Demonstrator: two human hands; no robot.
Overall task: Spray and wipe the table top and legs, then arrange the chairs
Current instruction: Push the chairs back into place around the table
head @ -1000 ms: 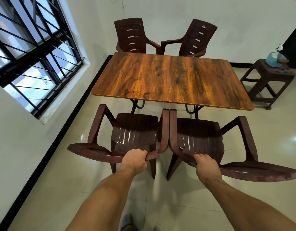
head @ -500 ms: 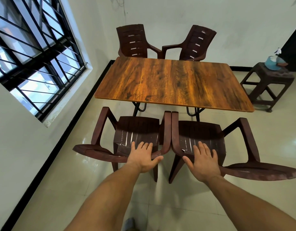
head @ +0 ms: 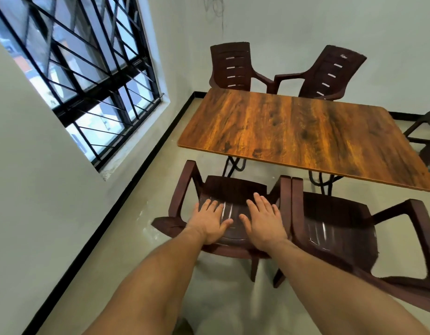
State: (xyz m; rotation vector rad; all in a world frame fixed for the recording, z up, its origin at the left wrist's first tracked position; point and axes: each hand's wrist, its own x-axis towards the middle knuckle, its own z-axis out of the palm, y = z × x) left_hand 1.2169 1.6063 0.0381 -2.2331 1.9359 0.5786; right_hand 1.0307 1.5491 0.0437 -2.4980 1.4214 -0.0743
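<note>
A wooden table top [head: 298,131] stands on black metal legs [head: 234,165]. Two dark brown plastic chairs face it from the near side: the near left chair [head: 229,189] and the near right chair [head: 337,221], arm to arm. Two more brown chairs, the far left one [head: 230,66] and the far right one [head: 330,73], stand behind the table by the wall. My left hand [head: 209,223] and my right hand [head: 263,220] lie flat, fingers spread, over the backrest top of the near left chair, holding nothing.
A barred window [head: 71,68] fills the left wall, with a black skirting line [head: 126,189] along the floor. A dark brown stool [head: 426,136] shows at the right edge. Pale tiled floor [head: 221,298] lies below my arms.
Both hands let go of the two chair backs and opened flat. My right hand shifted from the right chair onto the left chair, and the view swung left.
</note>
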